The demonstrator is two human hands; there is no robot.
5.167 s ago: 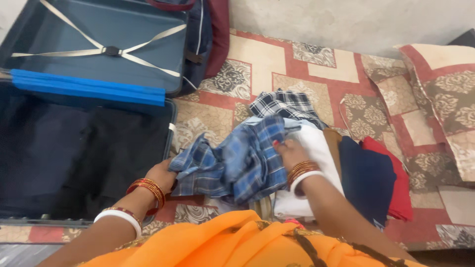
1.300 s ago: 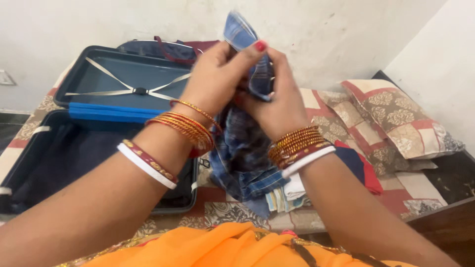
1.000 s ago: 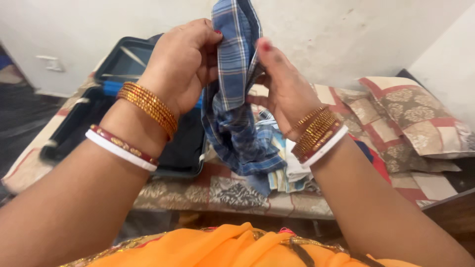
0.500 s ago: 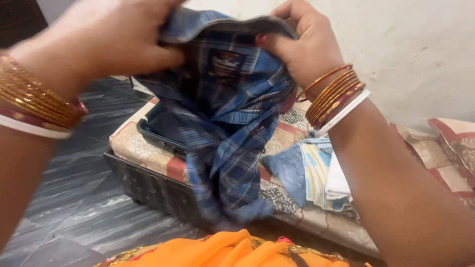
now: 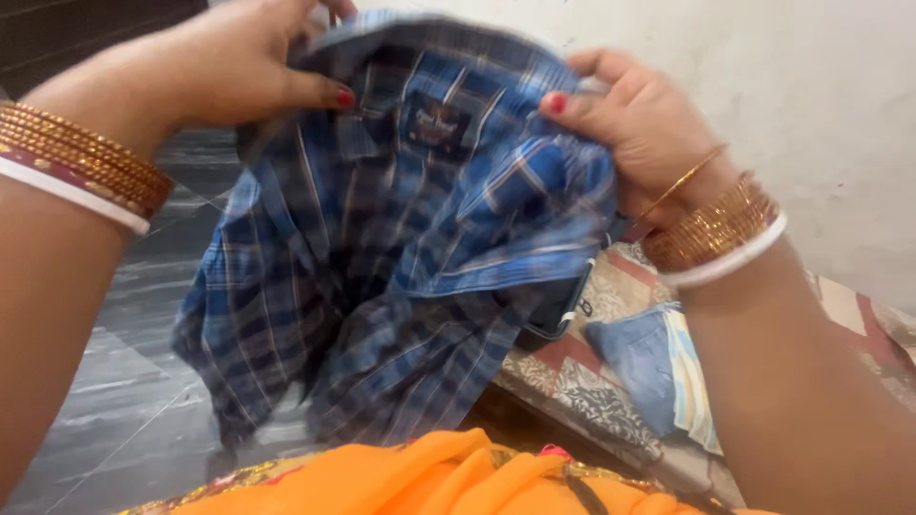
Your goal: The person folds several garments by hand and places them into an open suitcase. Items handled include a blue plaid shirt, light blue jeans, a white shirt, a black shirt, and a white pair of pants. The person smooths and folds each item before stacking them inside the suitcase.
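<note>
Two hands hold a blue plaid shirt (image 5: 401, 257) up by its collar: left hand (image 5: 243, 62) pinching one side, right hand (image 5: 644, 124) the other, above the patterned bedspread (image 5: 582, 381).

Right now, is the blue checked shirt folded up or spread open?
Spread open. The left hand and right hand hold the blue checked shirt up by its collar, and the cloth hangs loose below.

Soft, even daylight — brightest on the pale wall (image 5: 811, 105) at 2 o'clock; motion blur smears the checked shirt (image 5: 401, 286) — dim floor (image 5: 105, 381) at 8 o'clock.
</note>
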